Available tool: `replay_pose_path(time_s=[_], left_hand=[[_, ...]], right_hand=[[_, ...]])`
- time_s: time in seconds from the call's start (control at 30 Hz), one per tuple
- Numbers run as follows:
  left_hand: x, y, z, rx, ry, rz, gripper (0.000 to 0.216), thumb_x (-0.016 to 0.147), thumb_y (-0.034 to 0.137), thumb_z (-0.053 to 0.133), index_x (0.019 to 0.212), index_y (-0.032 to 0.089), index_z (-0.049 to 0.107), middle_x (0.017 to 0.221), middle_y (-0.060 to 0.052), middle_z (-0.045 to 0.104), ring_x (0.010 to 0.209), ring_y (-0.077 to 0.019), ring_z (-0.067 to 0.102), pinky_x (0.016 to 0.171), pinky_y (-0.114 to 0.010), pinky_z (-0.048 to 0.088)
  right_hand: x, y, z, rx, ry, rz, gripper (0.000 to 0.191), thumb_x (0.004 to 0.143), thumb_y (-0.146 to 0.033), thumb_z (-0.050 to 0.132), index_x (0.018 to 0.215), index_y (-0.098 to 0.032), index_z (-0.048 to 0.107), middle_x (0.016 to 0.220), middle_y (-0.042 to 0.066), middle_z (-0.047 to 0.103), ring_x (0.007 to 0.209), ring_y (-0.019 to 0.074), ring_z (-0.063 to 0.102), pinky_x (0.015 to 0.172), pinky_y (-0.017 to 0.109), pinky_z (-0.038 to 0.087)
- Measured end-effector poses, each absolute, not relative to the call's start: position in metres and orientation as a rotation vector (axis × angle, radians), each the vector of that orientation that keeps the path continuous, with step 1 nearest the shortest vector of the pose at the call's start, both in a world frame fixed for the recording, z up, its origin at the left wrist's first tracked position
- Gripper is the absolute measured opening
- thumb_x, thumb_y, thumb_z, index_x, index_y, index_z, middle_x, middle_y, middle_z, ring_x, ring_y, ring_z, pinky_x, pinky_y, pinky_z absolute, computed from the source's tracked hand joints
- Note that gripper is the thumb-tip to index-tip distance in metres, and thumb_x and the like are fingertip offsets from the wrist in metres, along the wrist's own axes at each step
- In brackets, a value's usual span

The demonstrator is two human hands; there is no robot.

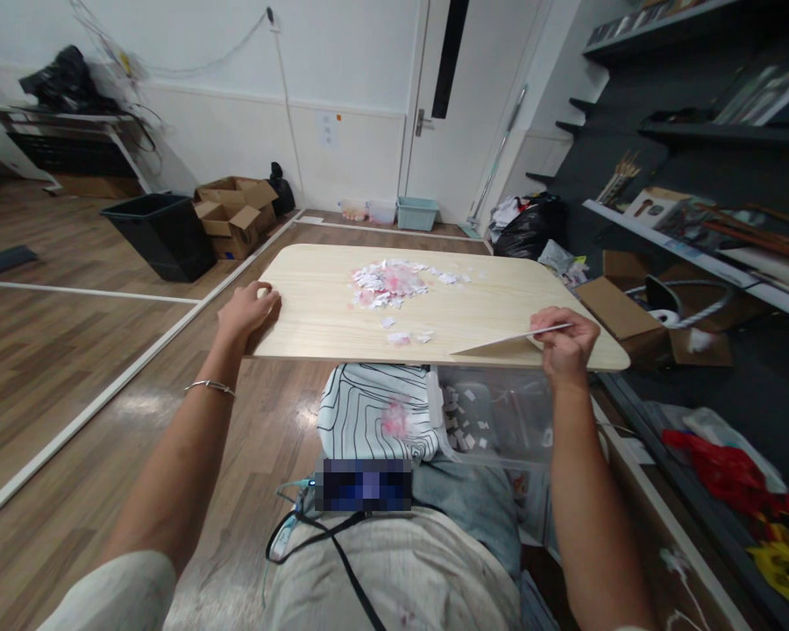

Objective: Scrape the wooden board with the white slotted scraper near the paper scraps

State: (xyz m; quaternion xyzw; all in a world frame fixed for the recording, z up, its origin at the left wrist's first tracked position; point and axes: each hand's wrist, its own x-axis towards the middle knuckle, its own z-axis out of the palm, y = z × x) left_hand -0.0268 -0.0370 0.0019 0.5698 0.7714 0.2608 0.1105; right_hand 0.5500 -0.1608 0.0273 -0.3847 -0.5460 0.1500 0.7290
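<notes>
A light wooden tabletop (500, 298) lies in front of me with a heap of white and pink paper scraps (391, 283) on its far middle. My left hand (245, 311) grips the board's near left corner, fingers curled over the edge. My right hand (565, 342) pinches a thin white card (500, 342) that slants down onto the board near its right front edge. Below the front edge a clear plastic bin (500, 412) holds several paper scraps. A striped cloth (374, 412) beside it carries a small pink clump of scraps.
Black shelving (710, 131) with books and brushes lines the right wall. Open cardboard boxes (631, 307) and a black bag (532, 228) stand at the right. A black bin (161, 232) and more cardboard boxes (237, 210) sit on the wooden floor at the left.
</notes>
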Motion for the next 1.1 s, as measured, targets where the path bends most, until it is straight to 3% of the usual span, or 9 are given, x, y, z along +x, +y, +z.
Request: replay_pose_path(time_s=[0.33,0.7,1.1], left_hand=[[-0.023,-0.042,0.008,1.671,2.269,0.738,0.052,0.098,0.054,0.064,0.141,0.03,0.082,0.138,-0.018,0.084,0.128,-0.0429,0.083,0.115,-0.057,0.064],[-0.024,-0.04,0.006,1.688,2.239,0.764,0.056,0.097,0.059,0.066,0.142,0.03,0.081,0.149,-0.021,0.081,0.139,-0.0487,0.079,0.115,-0.062,0.063],[-0.021,-0.043,0.008,1.699,2.273,0.727,0.056,0.098,0.059,0.065,0.142,0.03,0.081,0.149,-0.019,0.082,0.138,-0.0453,0.08,0.118,-0.057,0.063]], right_hand=[[0.534,-0.162,0.028,-0.855,-1.252,0.366,0.01,0.058,-0.024,0.077,0.054,-0.027,0.068,0.055,-0.001,0.059,0.06,0.018,0.054,0.06,0.033,0.039],[0.512,-0.161,0.019,-0.784,-1.346,0.459,0.007,0.062,-0.022,0.076,0.058,-0.028,0.074,0.059,-0.001,0.065,0.063,0.0184,0.057,0.065,0.035,0.042],[0.508,-0.162,0.015,-0.741,-1.382,0.511,0.009,0.066,-0.024,0.081,0.06,-0.027,0.076,0.061,-0.001,0.066,0.064,0.0183,0.059,0.065,0.034,0.043]])
